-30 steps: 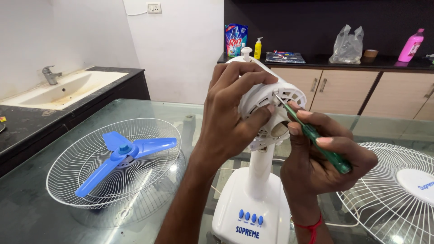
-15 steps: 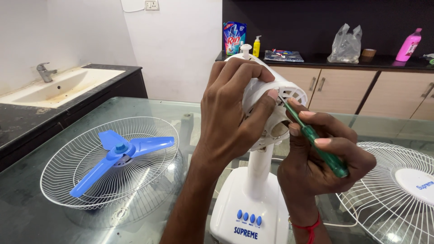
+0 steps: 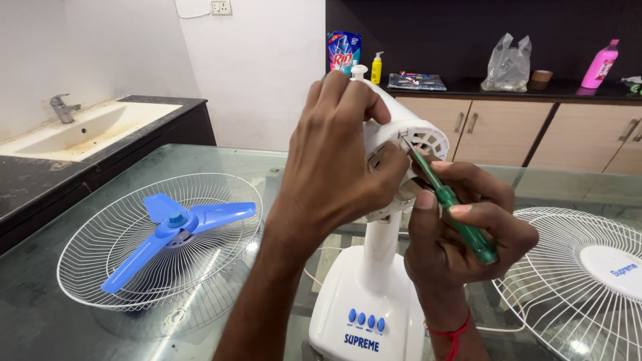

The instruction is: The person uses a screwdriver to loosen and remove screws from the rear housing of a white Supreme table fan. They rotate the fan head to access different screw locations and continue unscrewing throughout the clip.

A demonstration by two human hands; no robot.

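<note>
Right hand (image 3: 461,227) pinches green screwdriver (image 3: 451,204), tip angled up into the white fan motor housing (image 3: 408,134), likely onto a screw. Left hand (image 3: 341,160) clamps around housing, bracing it against the push. Fan base (image 3: 368,294) stands on glass table (image 3: 60,321). Behind left, blue blade (image 3: 177,224) lies inside wire guard (image 3: 100,261), keeping removed parts together.

1. The fan stand (image 3: 366,294) rises at the near middle of the desk (image 3: 40,314).
2. The motor housing (image 3: 408,137) tops it, between both hands.
3. A wire guard (image 3: 160,241) lies to the left, with the fan blade (image 3: 177,227) in it.
4. Another guard (image 3: 575,281) lies to the right.
5. A sink (image 3: 80,127) sits far left.
6. Cabinets (image 3: 508,134) stand behind.
</note>
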